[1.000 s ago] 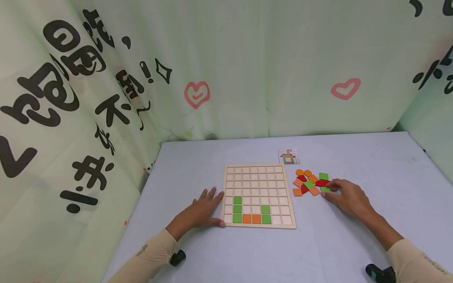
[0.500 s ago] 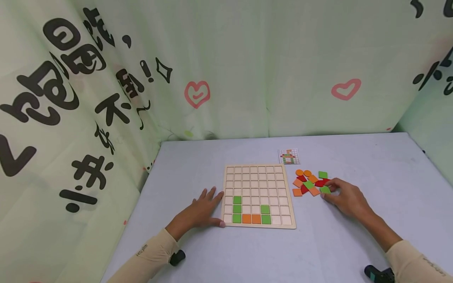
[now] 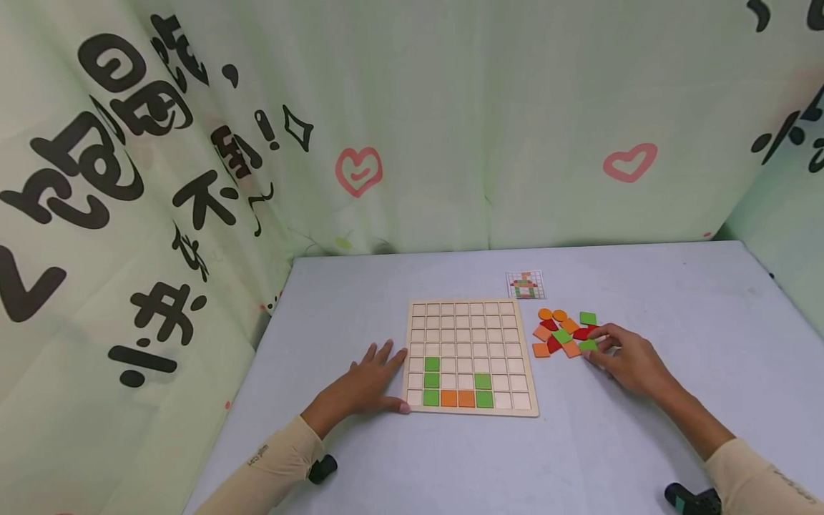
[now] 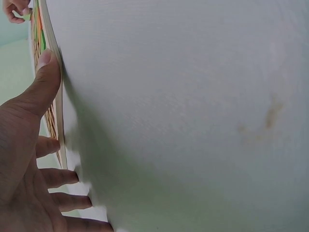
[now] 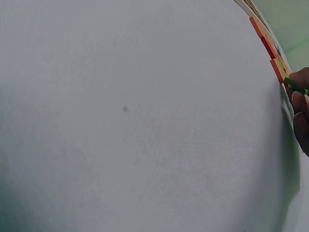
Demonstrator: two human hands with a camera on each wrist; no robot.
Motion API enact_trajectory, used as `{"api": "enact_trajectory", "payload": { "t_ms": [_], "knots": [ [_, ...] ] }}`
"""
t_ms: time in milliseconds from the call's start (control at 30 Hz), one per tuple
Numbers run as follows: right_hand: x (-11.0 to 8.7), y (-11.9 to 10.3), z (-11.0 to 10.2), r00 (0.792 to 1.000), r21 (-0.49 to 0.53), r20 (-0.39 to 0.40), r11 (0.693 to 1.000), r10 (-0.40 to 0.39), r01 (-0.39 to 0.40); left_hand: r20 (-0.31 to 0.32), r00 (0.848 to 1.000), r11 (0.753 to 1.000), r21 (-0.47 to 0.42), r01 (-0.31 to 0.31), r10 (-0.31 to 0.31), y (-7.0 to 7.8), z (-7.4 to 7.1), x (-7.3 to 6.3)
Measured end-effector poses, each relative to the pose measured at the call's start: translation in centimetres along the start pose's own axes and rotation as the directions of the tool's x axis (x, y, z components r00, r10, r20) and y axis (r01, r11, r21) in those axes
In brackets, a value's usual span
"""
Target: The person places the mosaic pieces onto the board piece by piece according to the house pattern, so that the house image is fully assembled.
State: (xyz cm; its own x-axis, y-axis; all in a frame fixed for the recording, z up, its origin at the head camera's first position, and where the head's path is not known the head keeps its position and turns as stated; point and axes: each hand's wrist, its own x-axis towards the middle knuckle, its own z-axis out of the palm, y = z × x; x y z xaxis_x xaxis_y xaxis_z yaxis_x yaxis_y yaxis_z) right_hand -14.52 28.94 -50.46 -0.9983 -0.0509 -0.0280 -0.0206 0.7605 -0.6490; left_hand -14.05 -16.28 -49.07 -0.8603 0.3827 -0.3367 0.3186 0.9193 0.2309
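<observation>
A wooden grid board (image 3: 459, 336) lies on the table, with three green squares stacked in a left column, two orange squares (image 3: 449, 398) along the bottom row and two green squares (image 3: 483, 381) right of them. My left hand (image 3: 367, 383) rests with spread fingers against the board's left edge; in the left wrist view the thumb (image 4: 44, 79) lies along its side. To the right, my right hand (image 3: 634, 361) pinches a green square tile (image 3: 589, 345) between thumb and fingers at the edge of the loose tiles. The right wrist view shows this green tile (image 5: 295, 86) tilted in the fingertips.
Loose orange, red and green tiles (image 3: 563, 336) lie in a cluster right of the board, among them two orange circles (image 3: 545, 314). Behind the board sits a small pattern card (image 3: 526, 285) with a coloured figure on a grid. Printed curtains (image 3: 438, 129) surround the table.
The right fingers have shifted slightly left and tilted the green tile they pinch. The left hand and the board stay where they were.
</observation>
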Motion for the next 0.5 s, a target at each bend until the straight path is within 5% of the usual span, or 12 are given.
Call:
{"api": "enact_trajectory", "payload": {
  "t_ms": [500],
  "knots": [
    [0.0, -2.0, 0.7, 0.997, 0.074, 0.067, 0.997, -0.026, 0.021, 0.002, 1.000, 1.000, 0.000, 0.001, -0.001, -0.2, 0.3, 0.2]
  ]
}}
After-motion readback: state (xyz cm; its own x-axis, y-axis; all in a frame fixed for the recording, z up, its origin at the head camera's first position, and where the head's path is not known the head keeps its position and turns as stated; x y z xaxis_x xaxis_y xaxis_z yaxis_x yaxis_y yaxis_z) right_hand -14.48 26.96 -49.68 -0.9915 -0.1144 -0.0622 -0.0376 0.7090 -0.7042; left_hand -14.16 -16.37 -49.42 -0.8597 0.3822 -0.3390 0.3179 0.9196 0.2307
